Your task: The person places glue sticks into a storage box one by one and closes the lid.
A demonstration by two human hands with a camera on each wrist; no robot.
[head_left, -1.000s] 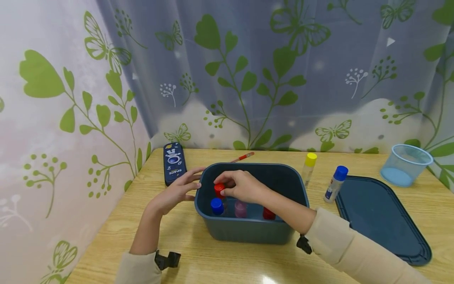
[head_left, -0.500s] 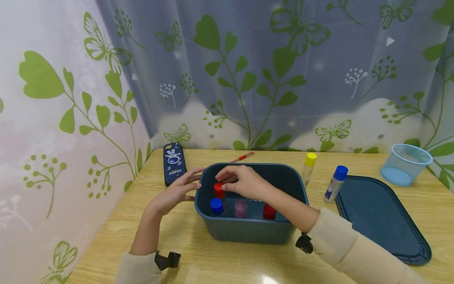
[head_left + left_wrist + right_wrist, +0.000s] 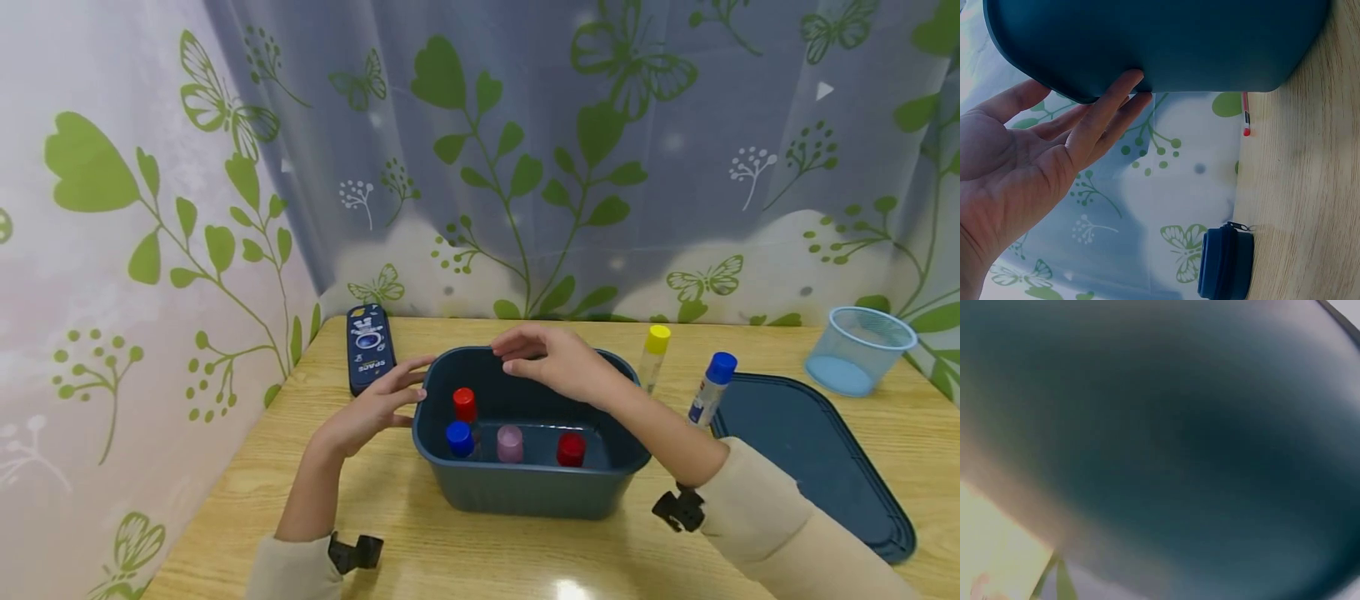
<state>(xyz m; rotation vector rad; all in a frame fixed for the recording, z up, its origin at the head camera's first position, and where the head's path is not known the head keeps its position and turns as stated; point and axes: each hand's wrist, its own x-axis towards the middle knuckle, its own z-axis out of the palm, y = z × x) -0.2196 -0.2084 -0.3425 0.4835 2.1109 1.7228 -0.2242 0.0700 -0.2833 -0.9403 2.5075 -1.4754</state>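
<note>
The bin (image 3: 532, 493) was of dark plastic, smooth and matt on its outer wall. The red cap (image 3: 465, 403) and the blue cap (image 3: 459, 437) inside it looked like glossy plastic. The lid (image 3: 802, 454) had a dull plastic face; the counter (image 3: 450, 554) showed wood grain under a sheen that threw back a bright spot of light. The basket (image 3: 847, 358) looked like translucent plastic, finely meshed. The pencil case (image 3: 371, 350) was smooth, its zip pull (image 3: 1239, 226) metallic. The curtain (image 3: 525, 233) was printed cloth, softly creased, and the sleeves (image 3: 802, 517) were matt cloth
</note>
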